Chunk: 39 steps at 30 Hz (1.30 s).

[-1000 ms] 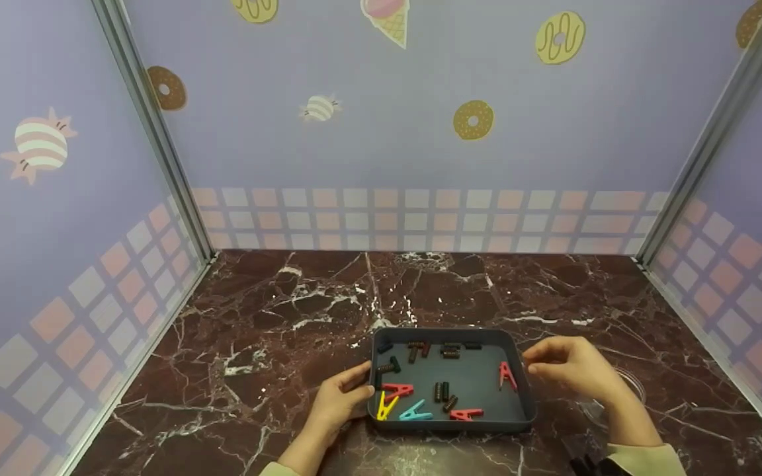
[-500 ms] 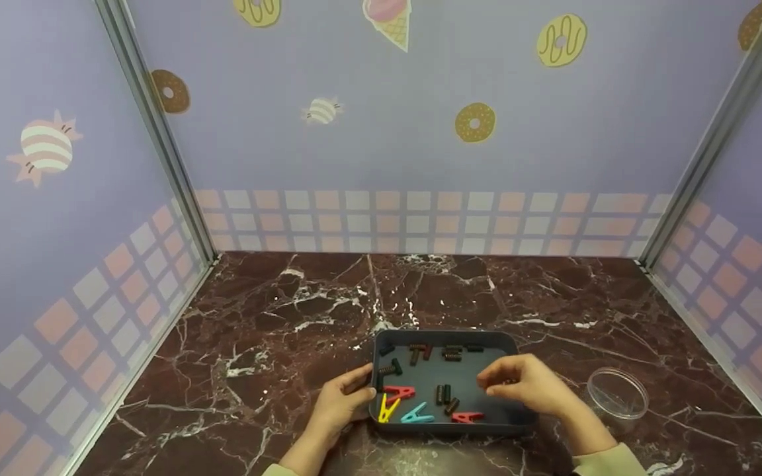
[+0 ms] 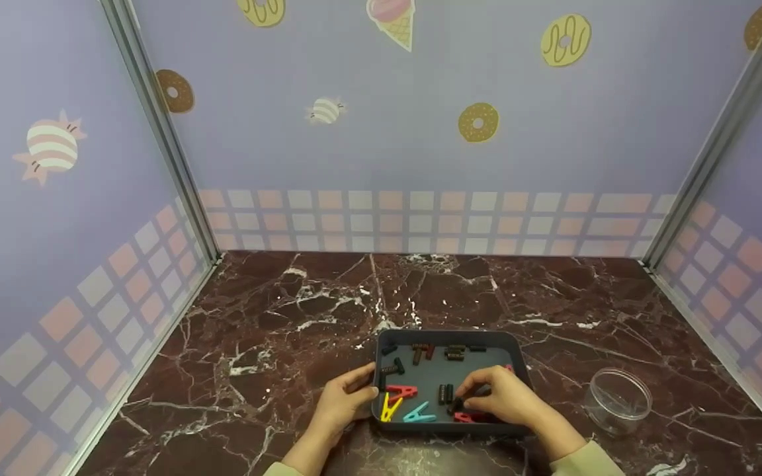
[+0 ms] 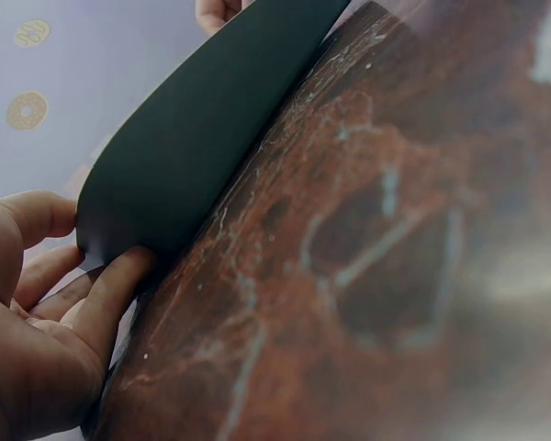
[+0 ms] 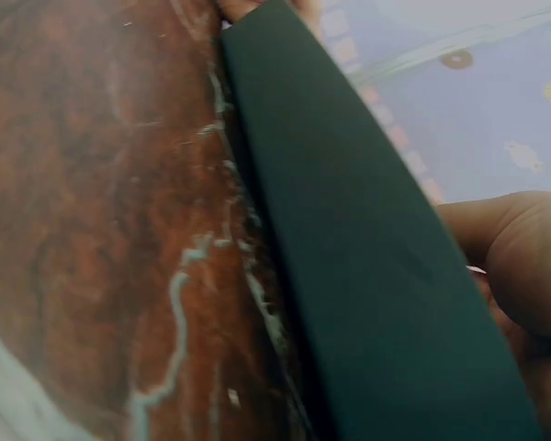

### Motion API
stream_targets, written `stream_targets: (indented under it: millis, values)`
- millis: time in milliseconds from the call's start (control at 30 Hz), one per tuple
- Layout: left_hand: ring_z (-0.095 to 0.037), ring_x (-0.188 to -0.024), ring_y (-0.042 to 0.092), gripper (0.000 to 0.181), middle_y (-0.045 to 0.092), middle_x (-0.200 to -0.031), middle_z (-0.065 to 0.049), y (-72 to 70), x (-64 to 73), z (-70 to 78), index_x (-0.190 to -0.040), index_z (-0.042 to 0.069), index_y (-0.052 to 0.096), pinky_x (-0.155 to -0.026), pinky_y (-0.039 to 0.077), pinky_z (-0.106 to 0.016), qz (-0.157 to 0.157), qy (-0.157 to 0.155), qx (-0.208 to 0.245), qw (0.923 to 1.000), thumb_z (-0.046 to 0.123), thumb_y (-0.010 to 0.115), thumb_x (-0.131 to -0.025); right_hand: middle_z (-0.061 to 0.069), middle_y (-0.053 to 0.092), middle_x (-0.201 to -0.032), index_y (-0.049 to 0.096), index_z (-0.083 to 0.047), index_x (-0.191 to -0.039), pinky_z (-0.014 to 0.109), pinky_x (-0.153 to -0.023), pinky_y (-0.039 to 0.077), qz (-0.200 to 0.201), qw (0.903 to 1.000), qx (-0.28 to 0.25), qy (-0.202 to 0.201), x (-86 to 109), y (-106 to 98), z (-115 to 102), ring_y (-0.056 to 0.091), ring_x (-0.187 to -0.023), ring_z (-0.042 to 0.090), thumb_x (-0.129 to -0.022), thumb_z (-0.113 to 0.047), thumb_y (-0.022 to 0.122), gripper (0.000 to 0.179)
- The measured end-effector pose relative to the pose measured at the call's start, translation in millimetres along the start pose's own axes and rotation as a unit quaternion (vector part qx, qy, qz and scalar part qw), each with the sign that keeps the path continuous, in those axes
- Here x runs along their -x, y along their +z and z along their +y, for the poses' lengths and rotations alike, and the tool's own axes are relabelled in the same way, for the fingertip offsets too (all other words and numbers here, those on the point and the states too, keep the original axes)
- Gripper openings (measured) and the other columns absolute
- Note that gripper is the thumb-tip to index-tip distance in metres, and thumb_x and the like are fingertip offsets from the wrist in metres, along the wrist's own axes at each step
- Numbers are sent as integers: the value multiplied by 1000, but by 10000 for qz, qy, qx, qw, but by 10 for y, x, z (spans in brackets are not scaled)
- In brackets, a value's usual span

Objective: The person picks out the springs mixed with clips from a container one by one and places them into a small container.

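Note:
A dark grey tray [image 3: 421,427] sits on the marbled tabletop, its outer wall also seen in the left wrist view. My left hand [image 3: 348,400] grips its left side, thumb at the rim and fingers against the outside. Over the tray's front right part, my right hand [image 3: 501,399] pinches a small dark spring [image 3: 454,405] between thumb and fingertips. Right beside it two springs [image 3: 445,394] stand close together. A red clothespin [image 3: 464,417] lies under the right hand, partly hidden. Blue [image 3: 420,413], yellow [image 3: 390,407] and red clothespins [image 3: 402,391] lie at the front left.
Several more brown and dark springs [image 3: 454,354] lie along the tray's back and left. Another red clothespin [image 3: 508,367] shows behind the right hand. A clear round container [image 3: 618,401] stands right of the tray. Patterned walls [image 3: 421,225] enclose the table at the back and sides.
My right hand has moved from outside the tray's right edge leftward into it, down to the small spring near the front. The left hand has kept its hold on the tray.

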<state>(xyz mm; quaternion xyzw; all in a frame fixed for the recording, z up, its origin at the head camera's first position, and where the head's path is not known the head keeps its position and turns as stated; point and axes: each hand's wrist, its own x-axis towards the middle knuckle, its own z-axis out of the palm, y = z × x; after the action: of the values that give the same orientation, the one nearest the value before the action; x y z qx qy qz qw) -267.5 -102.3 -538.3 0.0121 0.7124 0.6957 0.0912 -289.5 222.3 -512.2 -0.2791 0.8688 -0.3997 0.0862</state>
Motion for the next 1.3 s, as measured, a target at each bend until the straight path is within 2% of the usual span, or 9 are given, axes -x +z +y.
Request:
stream_targets:
  millis: [100,300,533,867,1100,1300]
  values:
    - [-43,-132,59,59,45,-154,-34,-2,6,7,-151,-2,49,-88,64,-44,-18,-25,27,10000,7,66,-95,-1,78,-99,80,-17,-98,32,-84,60,20,9996,244,-102,-37,43,7,72,-98,18,-89,-12,79,10]
    - [-41,-131,60,59,47,-153,-32,5,5,12,-150,-2,50,-87,64,-45,22,-78,104,9999,7,67,-94,-2,78,-93,79,-17,-92,30,-78,59,82,9976,617,-309,-82,90,25,71,-91,13,-86,-9,81,10]
    - [-39,-128,63,59,47,-153,-32,11,-4,2,-150,-2,50,-85,64,-46,34,-87,148,9998,7,67,-94,-1,78,-91,79,-15,-87,28,-75,59,116,9953,882,-395,-80,61,58,71,-87,12,-83,-7,82,10]
    - [-36,-124,66,58,50,-151,-32,9,-3,8,-149,-2,50,-85,65,-43,63,-53,138,9999,6,68,-94,-2,76,-92,80,-17,-87,24,-71,58,88,9944,1016,-284,-38,-17,89,70,-85,12,-82,-9,84,10]
    - [-42,-129,61,58,46,-153,-33,1,2,9,-149,-1,52,-85,64,-42,60,-32,-65,10000,7,68,-93,-1,72,-90,79,-14,-86,21,-66,54,77,9950,959,-262,-33,-11,110,65,-78,4,-83,-11,84,7]
    - [-39,-126,63,59,47,-153,-32,6,5,16,-149,-2,50,-85,65,-44,62,-58,57,9999,6,67,-94,-2,74,-89,79,-16,-87,22,-66,53,170,9948,958,-303,-9,-67,123,63,-76,1,-84,-15,84,5]
